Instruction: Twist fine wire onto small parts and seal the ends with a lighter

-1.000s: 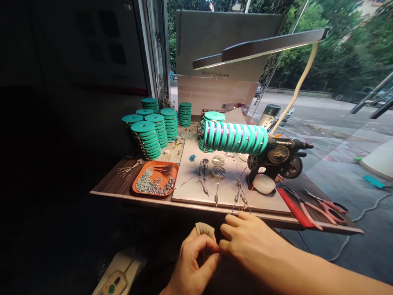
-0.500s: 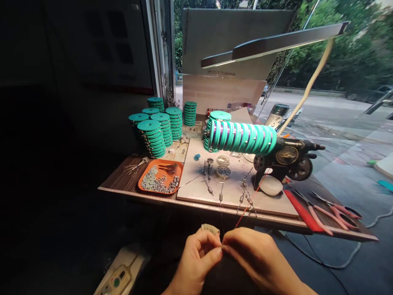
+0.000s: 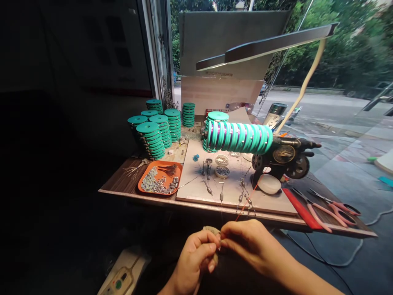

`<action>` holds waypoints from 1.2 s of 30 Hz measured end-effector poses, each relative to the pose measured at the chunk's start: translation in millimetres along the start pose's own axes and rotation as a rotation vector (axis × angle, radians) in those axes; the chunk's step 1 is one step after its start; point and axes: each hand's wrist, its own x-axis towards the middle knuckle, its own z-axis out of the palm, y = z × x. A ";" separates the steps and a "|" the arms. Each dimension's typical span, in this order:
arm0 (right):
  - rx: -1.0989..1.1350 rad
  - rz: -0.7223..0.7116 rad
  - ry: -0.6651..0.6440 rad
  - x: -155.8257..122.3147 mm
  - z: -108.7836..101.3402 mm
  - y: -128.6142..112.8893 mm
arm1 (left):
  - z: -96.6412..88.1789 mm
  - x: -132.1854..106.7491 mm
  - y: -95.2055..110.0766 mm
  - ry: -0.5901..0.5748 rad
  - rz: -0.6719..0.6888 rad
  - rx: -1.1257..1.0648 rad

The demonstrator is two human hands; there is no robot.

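My left hand (image 3: 196,254) is closed, thumb and forefinger pinched on a thin line, which looks like fishing line. Meeting it fingertip to fingertip, my right hand (image 3: 250,241) also pinches the line; the exact contact is too small to make out. An orange line (image 3: 243,209) runs from the winding machine's side down to the right hand. A faint dark line drops from a lead sinker (image 3: 221,197) on the board toward my fingers. Beige cloth or a finger cover (image 3: 210,229) shows behind the left fingers.
Teal foam spools fill a hand-cranked winder (image 3: 239,137); more stand in stacks (image 3: 150,141). An orange tray (image 3: 139,184) holds small metal parts. Small bowls (image 3: 222,172) of beads and several rigs lie on the board (image 3: 196,196). Pink-handled pliers (image 3: 322,215) lie right. A lamp (image 3: 276,45) overhangs.
Both hands have shifted slightly; the right fingers have risen and opened out a little from the pinch. The left thumb has moved up and left. The view has drifted slightly.
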 end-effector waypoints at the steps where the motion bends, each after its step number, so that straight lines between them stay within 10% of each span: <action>1: -0.016 -0.006 0.004 -0.4 0.7 0.3 | -0.3 0.6 -0.4 0.005 -0.004 0.001; 18: -0.237 0.036 -0.072 6.3 -3.8 -13.4 | -3.8 4.2 -2.0 -0.117 -0.025 -0.059; 25: 0.048 -0.106 0.289 -14.7 4.1 -7.6 | -1.1 2.2 2.2 -0.169 -0.230 -0.412; 36: 0.388 -0.024 0.395 -17.7 41.7 8.8 | -2.1 8.8 -10.9 -0.233 -0.302 -0.637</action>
